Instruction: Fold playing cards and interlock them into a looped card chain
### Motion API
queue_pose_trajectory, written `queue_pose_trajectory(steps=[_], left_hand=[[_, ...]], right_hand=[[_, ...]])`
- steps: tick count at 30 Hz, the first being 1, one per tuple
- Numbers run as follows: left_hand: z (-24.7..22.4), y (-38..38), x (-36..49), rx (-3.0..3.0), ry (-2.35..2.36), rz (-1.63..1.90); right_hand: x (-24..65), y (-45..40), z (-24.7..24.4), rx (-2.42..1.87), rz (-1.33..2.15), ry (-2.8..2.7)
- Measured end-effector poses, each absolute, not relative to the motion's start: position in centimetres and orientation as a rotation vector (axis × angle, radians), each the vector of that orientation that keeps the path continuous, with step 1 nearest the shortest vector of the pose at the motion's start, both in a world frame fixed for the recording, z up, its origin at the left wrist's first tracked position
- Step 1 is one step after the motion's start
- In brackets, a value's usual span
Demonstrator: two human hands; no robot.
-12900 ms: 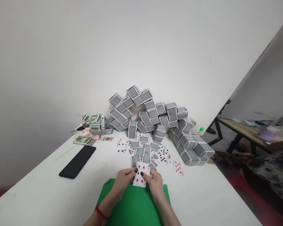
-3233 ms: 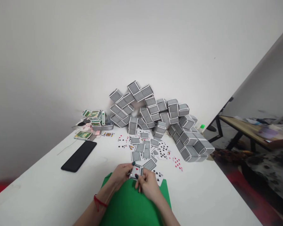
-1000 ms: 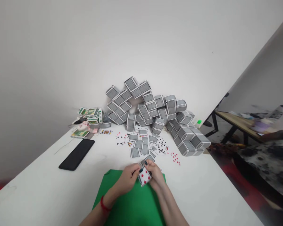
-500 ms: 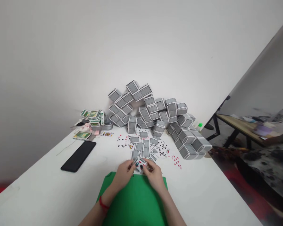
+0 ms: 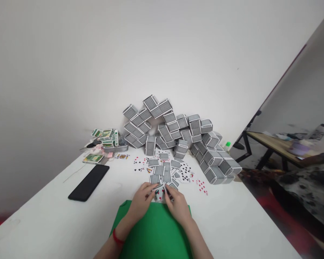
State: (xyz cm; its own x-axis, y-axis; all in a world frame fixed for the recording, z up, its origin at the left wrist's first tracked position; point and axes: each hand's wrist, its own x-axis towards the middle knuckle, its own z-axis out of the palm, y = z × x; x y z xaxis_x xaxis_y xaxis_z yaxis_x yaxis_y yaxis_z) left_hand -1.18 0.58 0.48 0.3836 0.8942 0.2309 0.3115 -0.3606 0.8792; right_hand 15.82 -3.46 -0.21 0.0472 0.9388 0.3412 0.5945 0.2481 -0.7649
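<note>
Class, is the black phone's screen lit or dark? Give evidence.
Dark: the black phone lies flat with an evenly black face and no glow. Whether it is powered on, I cannot tell.

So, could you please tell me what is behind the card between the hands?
Beyond the red-pipped playing card, grey-backed cards lie on the white table, with stacked card blocks farther back. Whatever it, the left hand and the right hand cover cannot be seen.

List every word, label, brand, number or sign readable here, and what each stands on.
No word, brand or number reads clearly.
Held card: red pips; value unreadable.
Face-up cards: red and black pips; corner marks too small.
Green-and-white boxes: print too small.
White object, far right: dark print, too blurred.
</note>
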Motion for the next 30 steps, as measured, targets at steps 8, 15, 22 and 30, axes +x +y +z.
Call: queue_pose_trajectory(steps=[8,15,22,30], left_hand=[[1.5,0.8,-1.0,1.474,1.119,1.056],[2.0,0.3,-0.8,1.308,1.064,1.034],[1.1,0.4,-1.2,1.443,1.110,1.151],[-0.1,0.8,-1.9,1.474,1.445,1.401]], right_hand=[[14.4,-3.6,1.0,-0.928,1.549,-0.911],[12.7,-4.2,1.1,-0.533,1.921,-0.620],[12.8,-4.2,1.2,-0.659,1.889,-0.671],[12.8,-4.1,1.1,-0.658,1.840,-0.630]])
